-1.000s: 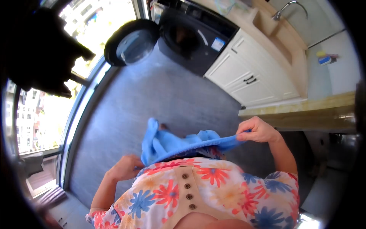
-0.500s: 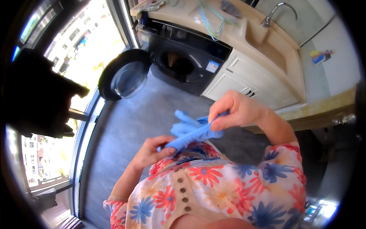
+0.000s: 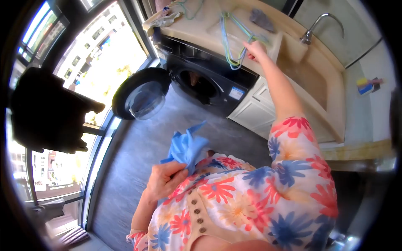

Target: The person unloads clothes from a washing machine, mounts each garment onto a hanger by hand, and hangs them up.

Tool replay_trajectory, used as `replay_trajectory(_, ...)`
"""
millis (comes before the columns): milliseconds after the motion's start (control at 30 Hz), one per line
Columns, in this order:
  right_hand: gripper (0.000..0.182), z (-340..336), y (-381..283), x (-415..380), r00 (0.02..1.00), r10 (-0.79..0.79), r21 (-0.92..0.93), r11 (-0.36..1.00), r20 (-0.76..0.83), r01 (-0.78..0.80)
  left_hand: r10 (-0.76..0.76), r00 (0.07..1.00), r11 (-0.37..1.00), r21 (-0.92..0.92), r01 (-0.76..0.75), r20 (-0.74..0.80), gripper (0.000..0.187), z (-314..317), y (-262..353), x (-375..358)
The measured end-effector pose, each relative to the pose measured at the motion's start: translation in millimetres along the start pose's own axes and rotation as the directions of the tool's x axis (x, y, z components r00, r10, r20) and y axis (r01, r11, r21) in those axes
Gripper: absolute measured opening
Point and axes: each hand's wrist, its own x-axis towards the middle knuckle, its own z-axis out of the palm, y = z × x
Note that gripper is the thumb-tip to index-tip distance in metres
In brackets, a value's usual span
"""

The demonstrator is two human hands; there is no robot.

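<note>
Blue cloth (image 3: 184, 147) outside perhaps part-filled washer (image 3: 211, 77)

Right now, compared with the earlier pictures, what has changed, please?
The right hand let go of the light-blue cloth and moved forward to the thin blue and green hangers. The left hand alone still holds the cloth. The round black washer door stays open.

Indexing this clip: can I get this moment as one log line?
left hand: holding blue cloth | right hand: at hangers on counter | washer door: open
</note>
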Motion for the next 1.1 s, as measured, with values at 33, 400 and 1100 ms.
replay_trajectory(33, 0.035, 5.3, 1.0, 8.3, 0.999, 0.033, -0.013, 0.999, 0.005, -0.033, -0.013, 1.0, 1.0, -0.011, 0.013, -0.014, 0.01, 1.5, -1.5, -0.6)
replay_trajectory(400, 0.016, -39.5, -0.4, 25.5, 0.992, -0.124, 0.845, 0.526, -0.038, 0.098, -0.092, 0.99, 0.996, -0.011, 0.091, -0.109, 0.014, 5.8, -0.4, 2.3)
replay_trajectory(1100, 0.032, -42.3, -116.4, -170.1, 0.79, -0.611, 0.856, 0.433, 0.046, 0.284, -0.082, 0.95, 0.987, 0.111, 0.12, -0.302, 0.02, -70.7, -0.3, -2.8)
